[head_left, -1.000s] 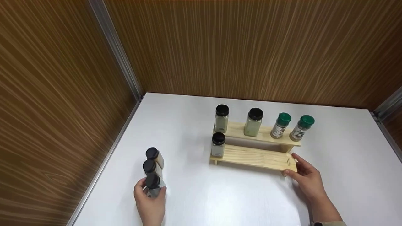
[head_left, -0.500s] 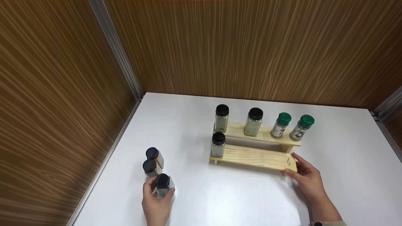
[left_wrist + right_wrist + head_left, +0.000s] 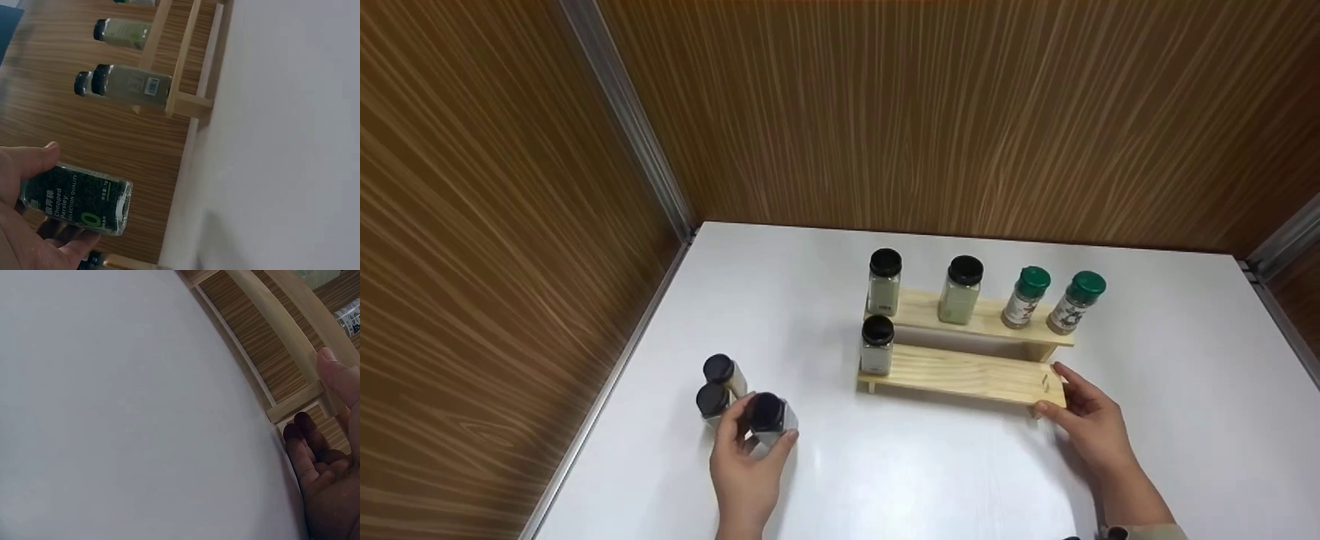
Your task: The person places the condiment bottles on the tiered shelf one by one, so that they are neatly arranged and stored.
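Black-capped parsley jar, clasped in the left grip, lower centre-left, seems mid-transfer; next likely calls for level placing on the wooden rack the right grip holds.

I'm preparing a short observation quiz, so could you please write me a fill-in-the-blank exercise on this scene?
1. The left hand holds a jar labelled "Chopped ____".
2. The right hand grips the lower shelf, whose only jar has a cap coloured ____.
3. On the upper shelf, the jars number ____.
4. The two rightmost jars there have caps coloured ____.

Missing words: Parsley; black; four; green.
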`<state>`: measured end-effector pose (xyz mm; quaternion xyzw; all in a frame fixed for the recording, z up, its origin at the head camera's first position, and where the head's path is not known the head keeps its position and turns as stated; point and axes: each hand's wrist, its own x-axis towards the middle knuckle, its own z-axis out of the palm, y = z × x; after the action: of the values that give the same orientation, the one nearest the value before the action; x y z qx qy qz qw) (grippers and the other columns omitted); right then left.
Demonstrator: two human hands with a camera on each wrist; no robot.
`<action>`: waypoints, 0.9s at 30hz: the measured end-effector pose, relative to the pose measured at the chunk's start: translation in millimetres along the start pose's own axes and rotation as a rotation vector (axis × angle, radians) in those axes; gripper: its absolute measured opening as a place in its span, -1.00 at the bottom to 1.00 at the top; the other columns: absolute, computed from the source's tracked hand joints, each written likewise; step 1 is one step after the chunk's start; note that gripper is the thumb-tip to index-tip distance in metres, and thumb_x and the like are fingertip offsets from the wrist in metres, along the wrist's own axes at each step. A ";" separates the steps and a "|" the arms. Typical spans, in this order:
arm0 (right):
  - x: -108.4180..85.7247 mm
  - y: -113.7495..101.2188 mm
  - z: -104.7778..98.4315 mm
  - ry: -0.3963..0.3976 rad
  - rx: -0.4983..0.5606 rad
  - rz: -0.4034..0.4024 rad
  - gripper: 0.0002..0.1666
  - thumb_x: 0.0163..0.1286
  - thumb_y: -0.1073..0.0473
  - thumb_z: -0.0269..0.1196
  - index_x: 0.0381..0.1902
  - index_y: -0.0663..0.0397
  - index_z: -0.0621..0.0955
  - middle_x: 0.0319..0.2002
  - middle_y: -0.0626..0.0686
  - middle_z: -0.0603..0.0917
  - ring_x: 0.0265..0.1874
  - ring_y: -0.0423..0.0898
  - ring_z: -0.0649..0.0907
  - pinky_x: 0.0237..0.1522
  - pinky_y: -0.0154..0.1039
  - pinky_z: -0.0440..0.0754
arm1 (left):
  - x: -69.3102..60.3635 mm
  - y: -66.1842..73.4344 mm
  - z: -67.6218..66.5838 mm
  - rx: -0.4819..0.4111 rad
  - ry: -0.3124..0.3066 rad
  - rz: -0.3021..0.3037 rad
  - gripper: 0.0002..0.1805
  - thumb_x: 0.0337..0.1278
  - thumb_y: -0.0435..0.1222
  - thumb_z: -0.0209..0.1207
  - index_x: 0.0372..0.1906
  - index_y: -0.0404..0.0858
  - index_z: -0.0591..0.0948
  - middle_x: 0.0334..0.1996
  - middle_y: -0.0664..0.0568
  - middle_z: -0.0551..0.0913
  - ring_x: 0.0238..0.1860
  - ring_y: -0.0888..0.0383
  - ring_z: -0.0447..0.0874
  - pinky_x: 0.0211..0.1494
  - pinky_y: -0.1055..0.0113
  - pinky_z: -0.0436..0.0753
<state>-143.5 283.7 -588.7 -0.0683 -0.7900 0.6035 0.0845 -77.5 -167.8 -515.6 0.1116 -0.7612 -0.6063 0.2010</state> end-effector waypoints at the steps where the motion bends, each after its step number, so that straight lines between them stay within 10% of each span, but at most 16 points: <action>1: 0.3 -0.2 0.2 0.003 0.001 0.003 -0.09 0.26 0.45 0.52 0.53 0.32 0.41 -0.04 -0.23 0.70 -0.04 -0.37 0.66 0.01 -0.55 0.60 | 1.8 2.7 2.5 -0.008 0.004 0.012 -0.18 -0.13 -0.60 0.57 0.34 -0.35 0.51 0.26 -0.20 0.60 0.29 -0.22 0.59 0.30 -0.25 0.59; 11: 0.2 0.7 -0.6 0.009 -0.032 0.009 -0.10 0.26 0.45 0.52 0.52 0.32 0.43 0.09 0.20 0.68 -0.08 -0.36 0.64 -0.02 -0.55 0.61 | 14.4 28.8 29.8 -0.093 -0.019 0.148 -0.21 -0.17 -0.61 0.58 0.29 -0.36 0.56 0.16 -0.13 0.68 0.15 -0.06 0.64 0.05 0.27 0.67; 27: -3.2 -4.1 -0.9 -0.001 -0.067 0.034 -0.08 0.28 0.33 0.55 0.54 0.24 0.43 0.11 0.25 0.67 -0.07 -0.33 0.63 -0.01 -0.55 0.59 | 15.8 59.8 92.7 -0.105 -0.174 0.278 -0.23 -0.20 -0.45 0.68 0.26 -0.25 0.65 0.13 -0.03 0.73 0.08 -0.02 0.71 -0.13 0.18 0.77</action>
<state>-140.2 282.7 -584.6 -0.0841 -0.8085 0.5780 0.0714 -128.1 -78.7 -472.0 -0.0586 -0.7511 -0.6191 0.2218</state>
